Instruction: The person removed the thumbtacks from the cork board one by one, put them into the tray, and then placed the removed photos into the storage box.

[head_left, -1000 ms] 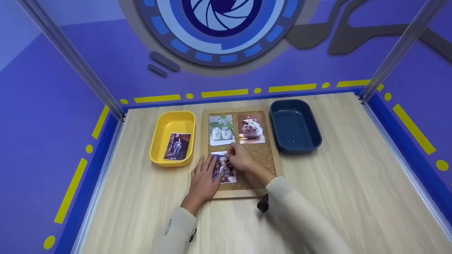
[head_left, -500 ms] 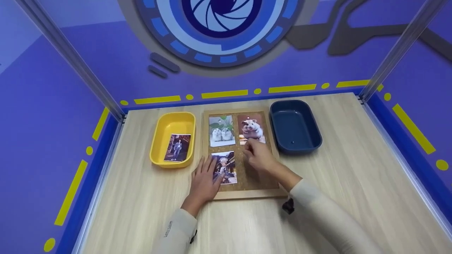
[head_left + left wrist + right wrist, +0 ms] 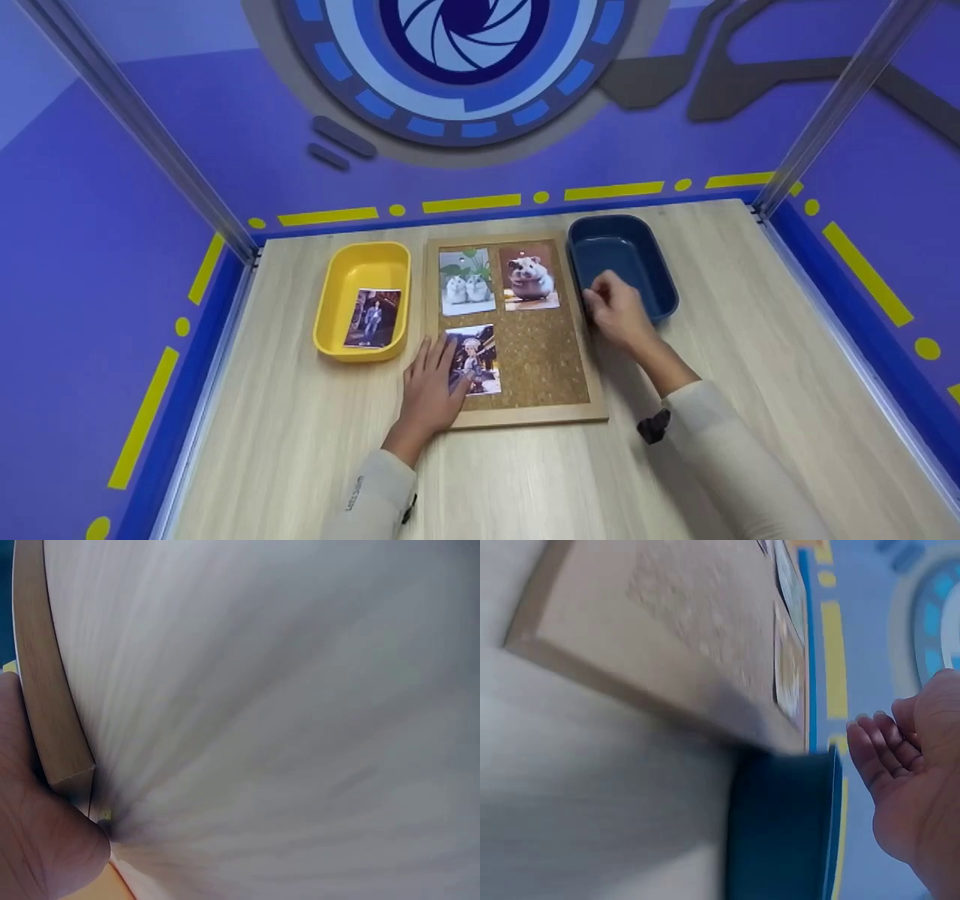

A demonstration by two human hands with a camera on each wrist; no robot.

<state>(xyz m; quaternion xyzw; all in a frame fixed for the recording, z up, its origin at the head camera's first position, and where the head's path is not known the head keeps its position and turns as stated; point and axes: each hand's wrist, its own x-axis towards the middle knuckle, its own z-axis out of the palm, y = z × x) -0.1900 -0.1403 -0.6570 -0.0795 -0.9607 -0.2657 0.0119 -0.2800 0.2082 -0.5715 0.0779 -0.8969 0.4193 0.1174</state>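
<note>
My left hand (image 3: pixel 431 390) lies with fingers stretched over the left edge of a photo (image 3: pixel 480 364) of a figure in a pale hat, at the lower left of the cork board (image 3: pixel 544 360). No pin shows on this photo. My right hand (image 3: pixel 619 311) is over the near left part of the dark blue tray (image 3: pixel 622 247), beside the board. Its thumb and forefinger are bent together; whether something small is between them is hidden. In the right wrist view several fingers (image 3: pixel 885 754) curve loosely. A hamster photo (image 3: pixel 531 281) and a two-hamster photo (image 3: pixel 466 289) occupy the board's upper half, pins at their tops.
Left of the board stands a yellow tray (image 3: pixel 322 330) holding a photo (image 3: pixel 373 319) of a standing person. The wooden table (image 3: pixel 510 480) is bounded by blue-purple panels (image 3: pixel 450 176) at the back and sides.
My right hand has lifted away from the lower-left photo, crossed the board to the right and reached the blue tray. My left hand has stayed on the photo.
</note>
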